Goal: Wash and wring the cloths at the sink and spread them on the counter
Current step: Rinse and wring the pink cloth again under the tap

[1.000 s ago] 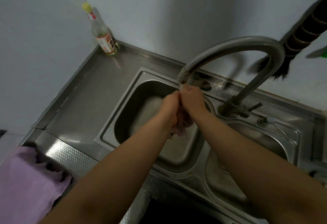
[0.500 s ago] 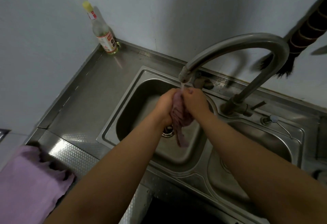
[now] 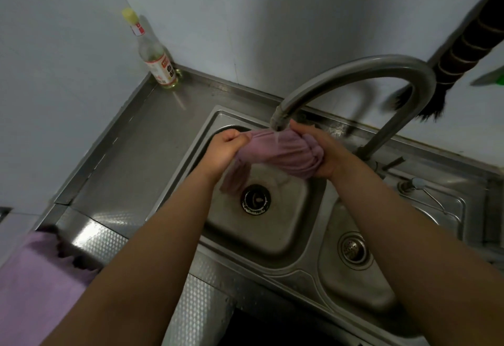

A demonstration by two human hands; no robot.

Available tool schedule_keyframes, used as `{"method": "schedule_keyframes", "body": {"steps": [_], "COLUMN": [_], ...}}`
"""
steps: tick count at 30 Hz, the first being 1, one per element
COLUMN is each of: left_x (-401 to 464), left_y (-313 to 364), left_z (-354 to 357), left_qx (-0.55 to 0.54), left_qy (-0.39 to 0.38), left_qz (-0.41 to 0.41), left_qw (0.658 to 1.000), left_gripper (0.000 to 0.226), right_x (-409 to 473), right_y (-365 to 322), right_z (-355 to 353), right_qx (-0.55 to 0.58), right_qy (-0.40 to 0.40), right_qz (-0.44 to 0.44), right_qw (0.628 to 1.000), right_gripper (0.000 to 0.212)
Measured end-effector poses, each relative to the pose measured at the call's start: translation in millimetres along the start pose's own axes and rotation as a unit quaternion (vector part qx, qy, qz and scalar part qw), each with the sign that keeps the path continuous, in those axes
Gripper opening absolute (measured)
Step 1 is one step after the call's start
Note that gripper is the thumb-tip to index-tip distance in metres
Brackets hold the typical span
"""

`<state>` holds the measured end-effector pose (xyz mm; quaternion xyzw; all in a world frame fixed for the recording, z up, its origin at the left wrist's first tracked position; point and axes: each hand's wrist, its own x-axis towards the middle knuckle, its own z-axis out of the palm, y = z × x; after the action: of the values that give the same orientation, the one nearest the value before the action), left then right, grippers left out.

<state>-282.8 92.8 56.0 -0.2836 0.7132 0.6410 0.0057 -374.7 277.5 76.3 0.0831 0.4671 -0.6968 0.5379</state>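
A wet purple cloth point(image 3: 275, 152) is stretched between both hands under the spout of the curved steel tap point(image 3: 354, 72), above the left basin of the sink point(image 3: 207, 127). My left hand point(image 3: 225, 149) grips its left end in a fist, and a loose tail hangs below it toward the drain point(image 3: 255, 200). My right hand point(image 3: 321, 152) is closed on the bunched right end. Water runs from the spout onto the cloth. A second purple cloth point(image 3: 32, 285) lies at the lower left, by the counter's edge.
A glass bottle point(image 3: 154, 56) with a yellow cap stands in the back left corner of the steel counter point(image 3: 131, 160). A smaller right basin point(image 3: 354, 250) has its own strainer. A dark brush point(image 3: 463, 53) hangs on the wall at the upper right.
My hands have moved apart and pulled the bunched cloth out into a stretched band under the spout. The drain, hidden before, now shows below the cloth.
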Motion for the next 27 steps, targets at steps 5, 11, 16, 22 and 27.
{"method": "schedule_keyframes", "body": {"steps": [5,11,16,22,27], "left_x": [6.0,-1.0,-7.8,-9.2,-13.3], "left_y": [3.4,20.4,15.6,14.4,24.0], "left_z": [-2.8,45.7,76.0,71.9,77.4], "left_qx": [0.017,-0.129,-0.187,-0.199,-0.203], "left_qy": [0.028,0.079,0.074,0.076,0.066], "left_qz": [0.044,-0.111,-0.178,-0.233,-0.214], "left_qw": [0.998,0.982,0.963,0.949,0.953], "left_gripper": [0.026,0.038,0.033,0.040,0.029], "right_x": [-13.7,7.7,24.3,20.6,16.7], "right_y": [-8.8,31.6,17.1,40.4,31.0], "right_z": [16.6,55.8,46.3,52.3,40.3], "right_qx": [0.005,-0.349,-0.420,-0.438,-0.410], "right_qy": [-0.043,0.180,0.287,0.261,0.265], "right_qz": [-0.003,-0.101,-0.176,-0.167,-0.160], "right_qw": [0.999,0.914,0.843,0.844,0.858], "right_gripper": [0.046,0.045,0.035,0.040,0.036]}}
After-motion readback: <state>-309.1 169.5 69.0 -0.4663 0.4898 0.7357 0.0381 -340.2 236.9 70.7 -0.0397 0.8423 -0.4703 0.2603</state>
